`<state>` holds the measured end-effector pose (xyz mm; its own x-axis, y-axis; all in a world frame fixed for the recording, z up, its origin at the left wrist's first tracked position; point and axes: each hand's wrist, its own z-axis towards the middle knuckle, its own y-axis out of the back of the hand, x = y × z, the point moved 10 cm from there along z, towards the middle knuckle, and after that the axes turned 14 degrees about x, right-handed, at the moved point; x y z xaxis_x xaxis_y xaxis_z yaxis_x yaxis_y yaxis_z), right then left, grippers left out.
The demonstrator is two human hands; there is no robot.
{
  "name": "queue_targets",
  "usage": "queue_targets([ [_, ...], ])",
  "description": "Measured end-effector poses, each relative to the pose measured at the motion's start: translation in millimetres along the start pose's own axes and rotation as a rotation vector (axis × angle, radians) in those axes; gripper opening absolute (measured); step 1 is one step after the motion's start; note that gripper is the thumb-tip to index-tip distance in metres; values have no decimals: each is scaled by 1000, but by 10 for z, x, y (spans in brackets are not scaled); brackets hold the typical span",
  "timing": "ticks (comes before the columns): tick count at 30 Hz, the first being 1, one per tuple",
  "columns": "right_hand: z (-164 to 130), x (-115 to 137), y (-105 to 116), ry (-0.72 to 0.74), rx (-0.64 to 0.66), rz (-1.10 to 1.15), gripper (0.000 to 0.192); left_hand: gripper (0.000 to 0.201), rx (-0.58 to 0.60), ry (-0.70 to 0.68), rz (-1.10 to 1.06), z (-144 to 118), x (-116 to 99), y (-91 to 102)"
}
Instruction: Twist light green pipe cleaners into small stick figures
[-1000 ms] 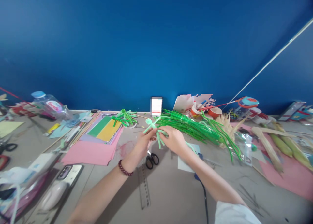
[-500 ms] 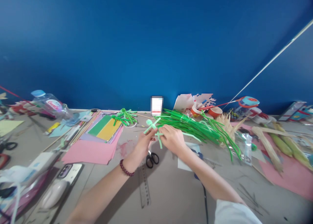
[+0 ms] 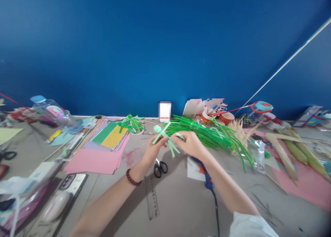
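My left hand (image 3: 154, 149) pinches a pale green pipe-cleaner figure (image 3: 173, 148), which has a rounded knob at its upper left and several arms sticking out. Close beside it on the right, my right hand (image 3: 191, 144) has its fingers closed on a short pale green pipe-cleaner strand (image 3: 181, 136). Whether that strand joins the figure is hard to see. Below the hands, black-handled scissors (image 3: 160, 168) lie by a clear ruler (image 3: 152, 199). A blue glue gun (image 3: 208, 182) rests on white paper under my right forearm.
Behind my right hand spreads a bundle of green pipe cleaners (image 3: 207, 133). Pink paper (image 3: 93, 161) and coloured sheets (image 3: 110, 135) lie left, near curled green pipe-cleaner pieces (image 3: 131, 123). A phone (image 3: 74, 182) and a mouse (image 3: 57, 206) sit front left. Corn husks (image 3: 281, 154) are at right.
My right hand has shifted slightly right, away from the figure. The long strand that stuck out behind it no longer shows there. More of the figure's lower arms and the glue gun are visible.
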<state>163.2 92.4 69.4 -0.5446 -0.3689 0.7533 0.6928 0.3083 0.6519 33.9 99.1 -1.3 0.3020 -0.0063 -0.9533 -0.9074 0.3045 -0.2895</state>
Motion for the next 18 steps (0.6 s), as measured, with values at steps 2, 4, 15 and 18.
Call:
queue_targets([
  [2, -32, 47, 83, 1, -47, -75, 22, 21, -25, 26, -73, -1, 15, 13],
  [4, -52, 78, 120, -11, -54, -149, 20, 25, -41, 46, -130, -2, 23, 19],
  [15, -30, 103, -10, 62, -76, -281, 20, 29, 40, 97, -211, -9, 71, -100],
  [18, -52, 126, -7, 61, -133, -334, 18, 29, 93, 102, -264, -16, 81, -190],
])
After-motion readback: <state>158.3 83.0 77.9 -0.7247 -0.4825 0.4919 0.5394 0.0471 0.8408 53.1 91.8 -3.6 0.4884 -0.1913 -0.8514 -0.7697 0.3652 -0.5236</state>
